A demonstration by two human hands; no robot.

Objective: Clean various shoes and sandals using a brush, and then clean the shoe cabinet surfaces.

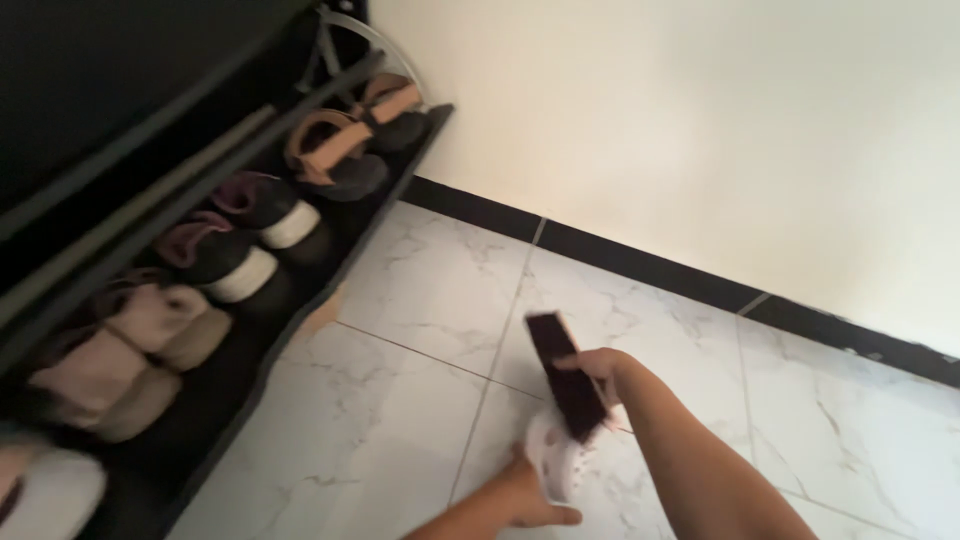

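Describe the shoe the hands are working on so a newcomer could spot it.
Start at the white marble-patterned floor tiles, right of the black shoe rack. The small pale pink perforated clog sits between the left hand and right hand, under a dark flat rectangular brush. It alone lies off the rack.

We see our two bare forearms, sleeveless, at the frame's bottom; our left hand [525, 500] and right hand [600, 368] wear no gloves, rings or watch.
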